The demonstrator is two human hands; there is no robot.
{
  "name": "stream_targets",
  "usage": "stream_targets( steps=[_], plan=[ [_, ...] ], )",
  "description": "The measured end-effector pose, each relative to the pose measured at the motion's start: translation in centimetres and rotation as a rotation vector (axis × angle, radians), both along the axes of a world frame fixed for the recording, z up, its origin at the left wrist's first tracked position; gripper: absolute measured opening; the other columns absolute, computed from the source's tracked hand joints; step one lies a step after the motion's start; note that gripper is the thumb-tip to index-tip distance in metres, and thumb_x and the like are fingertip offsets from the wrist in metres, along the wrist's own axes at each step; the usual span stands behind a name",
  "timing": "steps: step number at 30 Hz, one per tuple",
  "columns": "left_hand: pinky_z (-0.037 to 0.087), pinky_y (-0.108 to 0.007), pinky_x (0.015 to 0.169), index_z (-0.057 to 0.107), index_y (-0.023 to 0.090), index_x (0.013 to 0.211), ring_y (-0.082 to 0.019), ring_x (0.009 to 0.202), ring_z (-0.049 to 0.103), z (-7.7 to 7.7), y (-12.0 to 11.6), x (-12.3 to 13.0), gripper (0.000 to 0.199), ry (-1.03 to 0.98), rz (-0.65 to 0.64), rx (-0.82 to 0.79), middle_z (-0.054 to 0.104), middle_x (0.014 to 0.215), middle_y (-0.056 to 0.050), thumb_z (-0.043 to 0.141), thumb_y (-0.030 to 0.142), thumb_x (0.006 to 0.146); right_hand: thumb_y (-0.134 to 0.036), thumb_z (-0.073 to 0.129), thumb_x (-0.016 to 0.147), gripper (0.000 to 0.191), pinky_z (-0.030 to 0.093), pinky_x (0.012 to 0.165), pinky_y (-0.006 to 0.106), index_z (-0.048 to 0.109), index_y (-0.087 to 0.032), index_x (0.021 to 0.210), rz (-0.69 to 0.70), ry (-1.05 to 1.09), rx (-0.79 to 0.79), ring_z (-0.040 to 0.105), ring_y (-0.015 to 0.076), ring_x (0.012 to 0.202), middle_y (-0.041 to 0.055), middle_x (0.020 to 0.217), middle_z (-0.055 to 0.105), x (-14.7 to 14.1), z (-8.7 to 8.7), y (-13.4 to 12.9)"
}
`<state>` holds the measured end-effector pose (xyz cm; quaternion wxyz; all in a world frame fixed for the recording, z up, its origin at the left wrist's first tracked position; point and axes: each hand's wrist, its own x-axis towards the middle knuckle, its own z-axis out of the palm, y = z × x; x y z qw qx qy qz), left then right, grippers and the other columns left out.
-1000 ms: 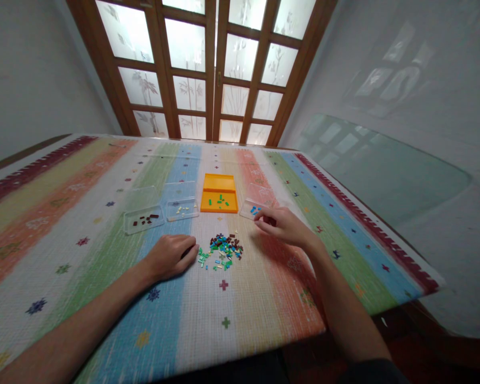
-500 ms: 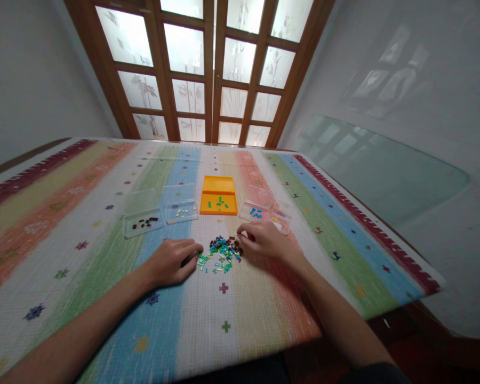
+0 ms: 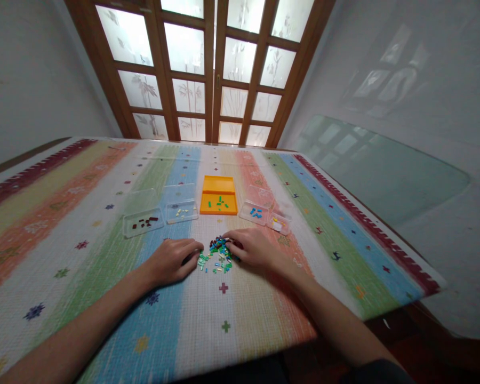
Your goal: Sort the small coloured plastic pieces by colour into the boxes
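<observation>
A loose pile of small toy building bricks (image 3: 220,256) in green, blue, brown and cream lies on the striped tablecloth. At its left edge rests my left hand (image 3: 176,260), with curved fingers, a gap between thumb and forefinger, and nothing visible held. My right hand (image 3: 250,249) reaches over the right side of the pile and covers part of it. Its forefinger and thumb are apart, with the fingertips among the brown and blue bricks. I see no brick gripped in it.
Beyond the pile stand an open orange case (image 3: 218,212) with green bricks, a clear box (image 3: 144,231) with brown ones, a clear box (image 3: 183,220) with cream ones, a clear box (image 3: 246,217) with blue ones, and a clear box (image 3: 285,231) with yellow pieces.
My right hand has moved left from the pile's right edge onto the bricks, and its fingers have spread from a near pinch. The left hand stays almost where it was.
</observation>
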<state>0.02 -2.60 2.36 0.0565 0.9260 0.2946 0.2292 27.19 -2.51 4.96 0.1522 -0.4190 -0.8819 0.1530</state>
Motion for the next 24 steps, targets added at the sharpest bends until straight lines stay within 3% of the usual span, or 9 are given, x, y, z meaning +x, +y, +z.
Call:
stream_targets(
  steps=[5,11,17,24],
  plan=[
    [0.05,-0.025,0.062,0.065,0.016,0.107,-0.016,0.07,0.07,0.0,-0.2,0.4,0.022,-0.066,0.005,0.021,0.075,0.088,-0.005,0.045,0.021,0.098,-0.022,0.056,0.096,0.025,0.044,0.076,0.027,0.073,-0.02,0.114,0.007,0.047,0.01,0.068,0.0178,0.086,0.0078,0.104,0.077,-0.5,-0.3,0.2],
    [0.047,-0.025,0.058,0.066,0.015,0.1,-0.015,0.065,0.068,0.3,-0.6,1.2,0.021,-0.126,0.012,0.071,0.072,0.078,-0.004,0.047,0.023,0.1,-0.018,0.06,0.095,0.021,0.043,0.075,0.026,0.076,-0.021,0.107,0.092,0.009,0.016,0.066,0.0161,0.082,0.0058,0.096,0.076,-1.4,-0.5,0.3],
    [0.048,-0.022,0.06,0.065,0.015,0.105,-0.012,0.064,0.066,0.6,-0.9,1.8,0.018,-0.195,0.018,0.043,0.072,0.081,-0.003,0.049,0.021,0.1,-0.018,0.058,0.096,0.016,0.042,0.073,0.027,0.073,-0.016,0.1,0.058,-0.038,-0.007,0.063,0.0165,0.08,0.0086,0.094,0.074,-2.1,-0.3,0.2],
    [0.046,-0.02,0.055,0.062,0.014,0.111,-0.01,0.058,0.061,1.2,-1.2,2.5,0.019,-0.221,0.028,0.211,0.066,0.077,-0.001,0.049,0.026,0.103,-0.022,0.055,0.098,0.014,0.043,0.07,0.026,0.067,-0.015,0.1,0.027,0.281,-0.198,0.06,0.0146,0.073,0.005,0.086,0.071,-2.5,0.4,-0.2]
  ],
)
